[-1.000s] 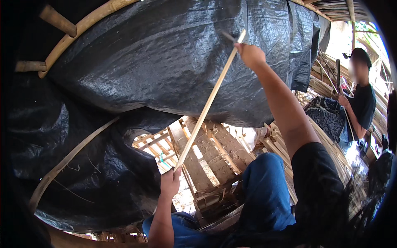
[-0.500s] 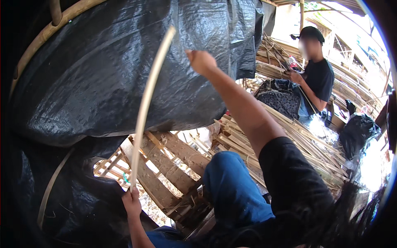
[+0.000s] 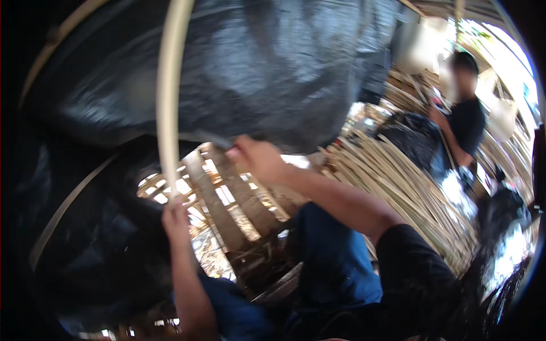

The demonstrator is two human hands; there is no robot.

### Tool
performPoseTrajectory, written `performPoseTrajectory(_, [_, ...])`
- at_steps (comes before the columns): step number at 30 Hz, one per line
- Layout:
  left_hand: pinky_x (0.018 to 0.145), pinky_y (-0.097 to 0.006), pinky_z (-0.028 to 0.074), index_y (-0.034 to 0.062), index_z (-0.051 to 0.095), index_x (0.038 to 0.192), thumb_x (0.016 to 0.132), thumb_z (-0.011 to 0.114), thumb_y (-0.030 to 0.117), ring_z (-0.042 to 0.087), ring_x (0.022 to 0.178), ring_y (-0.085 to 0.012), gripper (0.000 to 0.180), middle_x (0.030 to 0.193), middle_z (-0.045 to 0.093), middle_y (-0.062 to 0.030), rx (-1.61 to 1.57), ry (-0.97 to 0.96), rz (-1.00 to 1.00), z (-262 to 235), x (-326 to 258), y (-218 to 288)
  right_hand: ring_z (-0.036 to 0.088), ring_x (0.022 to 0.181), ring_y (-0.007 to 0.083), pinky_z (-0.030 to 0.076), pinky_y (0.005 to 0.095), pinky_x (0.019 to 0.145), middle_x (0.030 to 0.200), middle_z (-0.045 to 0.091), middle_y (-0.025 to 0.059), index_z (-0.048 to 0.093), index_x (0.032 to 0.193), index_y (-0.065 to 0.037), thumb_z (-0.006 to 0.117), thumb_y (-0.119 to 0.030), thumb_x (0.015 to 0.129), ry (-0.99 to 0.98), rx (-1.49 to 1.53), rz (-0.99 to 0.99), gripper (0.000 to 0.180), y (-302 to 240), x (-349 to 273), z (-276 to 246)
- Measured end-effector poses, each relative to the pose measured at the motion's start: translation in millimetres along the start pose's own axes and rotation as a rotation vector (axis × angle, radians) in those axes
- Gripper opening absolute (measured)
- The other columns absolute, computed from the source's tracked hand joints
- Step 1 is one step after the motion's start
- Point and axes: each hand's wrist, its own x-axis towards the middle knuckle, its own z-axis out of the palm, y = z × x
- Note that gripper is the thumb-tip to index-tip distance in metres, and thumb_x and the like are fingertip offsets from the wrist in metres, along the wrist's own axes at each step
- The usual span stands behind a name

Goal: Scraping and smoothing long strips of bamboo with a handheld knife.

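Note:
A long, pale bamboo strip stands nearly upright on the left, its top running out of view. My left hand grips its lower end, fingers closed around it. To the right of the strip and apart from it, my right hand is closed on what looks like a knife. Its dark blade points left toward the strip and is smeared by motion. Below the hands lies a floor of wooden slats with gaps.
Black plastic sheeting hangs in front and spreads down the left, where a thin curved strip lies. Many split bamboo strips are piled at the right. Beyond them sits another person in a dark shirt, near a black plastic bag.
My right hand has come down and slightly left, nearer the strip. My left hand has risen in the picture with the strip, which now stands straighter. The view has shifted.

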Motion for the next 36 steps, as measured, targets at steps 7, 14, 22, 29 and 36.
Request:
performPoseTrajectory(7, [0.045,-0.029,0.036,-0.001,0.061,0.08,0.094,0.061,0.026,0.043,0.046,-0.0077,0.03,0.052,0.047,-0.0068,0.358,-0.067,0.231,-20,3,-2,0.062,0.063,0.0342,0.047,0.0421,0.057,0.072,0.062,0.0144,0.051,0.096,-0.003,0.054,-0.032,0.097,0.286,0.079,-0.149,0.029,-32,31,-54])
performPoseTrajectory(14, [0.052,-0.032,0.044,-0.0008,0.062,0.078,0.084,0.072,0.034,0.057,0.052,-0.0178,0.037,0.062,0.061,-0.0132,0.451,-0.107,0.229,-11,0,8,0.03,0.048,0.0042,0.023,0.0235,0.044,0.058,0.04,-0.0017,0.046,0.081,-0.008,0.031,-0.044,0.103,0.359,0.973,-0.13,0.045,-86,-21,-87])
performPoseTrajectory(22, [0.051,-0.031,0.046,-0.0003,0.065,0.086,0.083,0.074,0.031,0.06,0.053,-0.0148,0.033,0.063,0.065,-0.0095,0.33,-0.14,0.147,-11,-5,19,0.041,0.064,0.0069,0.034,0.024,0.058,0.069,0.048,-0.0019,0.052,0.086,-0.003,0.042,-0.034,0.102,-0.006,0.687,-0.038,0.036,-99,-61,-47])
performPoseTrajectory(29, [0.05,-0.035,0.047,0.0041,0.058,0.089,0.078,0.073,0.027,0.062,0.052,-0.0238,0.029,0.059,0.06,-0.0113,0.309,-0.07,0.309,-10,-11,37,0.059,0.058,0.0302,0.045,0.0394,0.054,0.073,0.057,0.0159,0.053,0.093,-0.004,0.056,-0.026,0.096,-0.145,0.065,-0.357,0.023,-95,-24,-14])
performPoseTrajectory(36, [0.054,-0.04,0.047,0.003,0.054,0.086,0.072,0.068,0.022,0.061,0.058,-0.0325,0.028,0.062,0.057,-0.015,0.412,-0.074,0.315,-9,-18,27,0.06,0.061,0.0441,0.046,0.0516,0.053,0.072,0.062,0.0201,0.049,0.097,-0.005,0.053,-0.021,0.096,-0.245,-0.134,-0.424,0.016,-74,-19,37])
